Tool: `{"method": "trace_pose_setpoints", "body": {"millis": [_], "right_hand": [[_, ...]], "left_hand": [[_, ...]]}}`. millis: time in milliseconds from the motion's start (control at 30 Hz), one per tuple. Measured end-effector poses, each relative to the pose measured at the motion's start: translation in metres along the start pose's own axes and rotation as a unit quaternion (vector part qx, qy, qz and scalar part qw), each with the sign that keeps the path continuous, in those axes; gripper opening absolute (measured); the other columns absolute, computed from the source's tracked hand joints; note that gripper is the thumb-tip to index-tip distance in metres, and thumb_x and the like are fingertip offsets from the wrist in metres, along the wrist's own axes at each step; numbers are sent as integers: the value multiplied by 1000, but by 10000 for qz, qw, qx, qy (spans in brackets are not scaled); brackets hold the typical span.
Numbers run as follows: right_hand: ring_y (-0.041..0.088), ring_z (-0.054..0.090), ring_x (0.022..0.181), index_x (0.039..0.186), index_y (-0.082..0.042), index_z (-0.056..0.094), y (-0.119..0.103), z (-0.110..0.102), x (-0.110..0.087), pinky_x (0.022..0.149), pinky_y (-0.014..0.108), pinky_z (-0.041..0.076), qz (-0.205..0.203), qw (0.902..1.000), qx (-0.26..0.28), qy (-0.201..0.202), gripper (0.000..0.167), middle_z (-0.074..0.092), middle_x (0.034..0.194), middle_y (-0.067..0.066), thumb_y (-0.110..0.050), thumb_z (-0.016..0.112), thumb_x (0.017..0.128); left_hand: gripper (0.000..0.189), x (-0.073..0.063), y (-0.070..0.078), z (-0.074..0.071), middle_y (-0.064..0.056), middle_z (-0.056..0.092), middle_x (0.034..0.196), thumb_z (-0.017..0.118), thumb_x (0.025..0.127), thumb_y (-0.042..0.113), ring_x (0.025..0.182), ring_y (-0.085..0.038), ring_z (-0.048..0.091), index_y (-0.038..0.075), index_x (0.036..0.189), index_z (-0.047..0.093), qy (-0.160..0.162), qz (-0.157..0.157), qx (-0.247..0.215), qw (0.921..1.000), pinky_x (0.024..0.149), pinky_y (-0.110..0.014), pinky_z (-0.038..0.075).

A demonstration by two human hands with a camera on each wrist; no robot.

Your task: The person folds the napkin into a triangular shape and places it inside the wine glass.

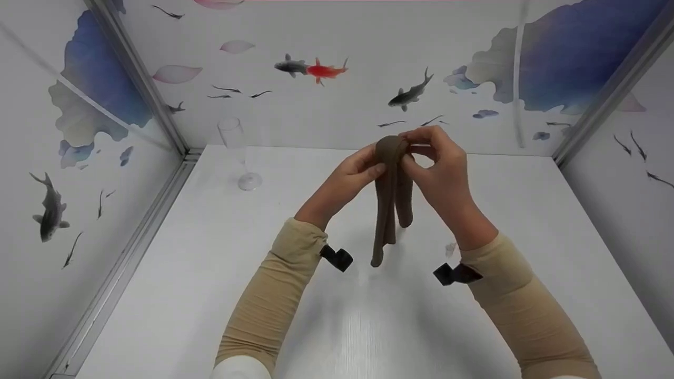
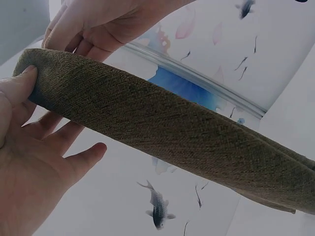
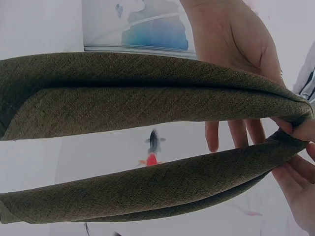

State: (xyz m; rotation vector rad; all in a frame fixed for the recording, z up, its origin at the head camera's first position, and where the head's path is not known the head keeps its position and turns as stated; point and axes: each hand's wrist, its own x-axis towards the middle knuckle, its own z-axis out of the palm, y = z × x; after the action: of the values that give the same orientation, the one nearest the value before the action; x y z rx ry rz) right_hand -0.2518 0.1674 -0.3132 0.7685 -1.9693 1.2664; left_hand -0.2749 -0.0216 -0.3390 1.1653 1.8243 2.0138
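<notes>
A brown cloth (image 1: 386, 195), folded into a long narrow strip, hangs doubled over in the air above the white table. My left hand (image 1: 354, 171) pinches it near the top bend, thumb on the near face. On the other side of the bend, my right hand (image 1: 442, 166) grips the cloth between thumb and fingers. The two tails of the strip (image 3: 147, 189) dangle apart at uneven lengths. In the left wrist view the woven cloth (image 2: 147, 110) runs from the pinching fingers out toward the lower right.
An upright clear stemmed glass (image 1: 249, 180) stands at the table's back left. A small translucent item (image 1: 450, 249), too small to identify, shows by the right wrist. White panels printted with fish and leaves enclose the table (image 1: 184, 252) at the back and sides.
</notes>
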Motion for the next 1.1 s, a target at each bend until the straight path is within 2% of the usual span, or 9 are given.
{"method": "trace_pose_setpoints", "body": {"millis": [167, 267, 400, 600, 700, 900, 1100], "right_hand": [[16, 64, 101, 121, -1, 64, 2, -4, 0, 83, 36, 55, -132, 9979, -476, -407, 35, 67, 112, 7, 6, 66, 87], [16, 64, 101, 120, -4, 67, 5, -7, 1, 83, 36, 55, -300, 9959, -606, -595, 34, 67, 111, 7, 6, 66, 87], [15, 63, 98, 116, -3, 69, 12, -9, 2, 79, 29, 55, -594, 9938, -591, -737, 31, 66, 107, 7, 9, 65, 87], [17, 65, 93, 110, -2, 72, 13, -7, 5, 74, 22, 55, -890, 9929, -533, -590, 28, 67, 102, 7, 11, 66, 86], [19, 66, 91, 107, -2, 73, 10, -6, 6, 71, 27, 56, -1010, 9921, -557, -499, 26, 67, 100, 9, 12, 67, 85], [22, 66, 90, 103, -1, 73, 7, -3, 7, 66, 39, 58, -1203, 9897, -646, -422, 30, 68, 101, 11, 18, 66, 82], [24, 67, 89, 99, -1, 75, 4, -1, 10, 66, 40, 58, -1455, 9859, -700, -446, 33, 68, 100, 13, 23, 64, 80]], "left_hand": [[39, -2, -3, 0, -12, 56, 126, 46, 104, 11, 114, -23, 56, -4, 140, 43, -14, 6, 23, 10000, 98, -39, 44], [40, -3, -5, 0, -13, 56, 127, 46, 104, 13, 115, -23, 55, -3, 141, 43, 44, -73, -64, 9999, 99, -39, 44], [42, -5, -6, 0, -13, 56, 128, 48, 104, 17, 116, -23, 55, 0, 142, 44, 139, -187, -126, 9996, 99, -39, 44], [38, -6, -9, -1, -24, 52, 128, 48, 104, 17, 114, -26, 55, 2, 139, 46, 70, -56, -171, 9998, 98, -41, 44], [38, -6, -12, -2, -24, 51, 129, 47, 104, 16, 114, -29, 54, 3, 139, 46, 39, 69, -178, 9998, 98, -41, 43], [46, -6, -21, -1, -14, 49, 137, 47, 103, 13, 120, -28, 51, 0, 146, 37, -27, 279, -71, 9996, 100, -42, 43], [51, -6, -27, 1, -19, 49, 136, 47, 102, 11, 121, -23, 51, -5, 147, 31, 25, 265, 43, 9996, 102, -40, 42]]}}
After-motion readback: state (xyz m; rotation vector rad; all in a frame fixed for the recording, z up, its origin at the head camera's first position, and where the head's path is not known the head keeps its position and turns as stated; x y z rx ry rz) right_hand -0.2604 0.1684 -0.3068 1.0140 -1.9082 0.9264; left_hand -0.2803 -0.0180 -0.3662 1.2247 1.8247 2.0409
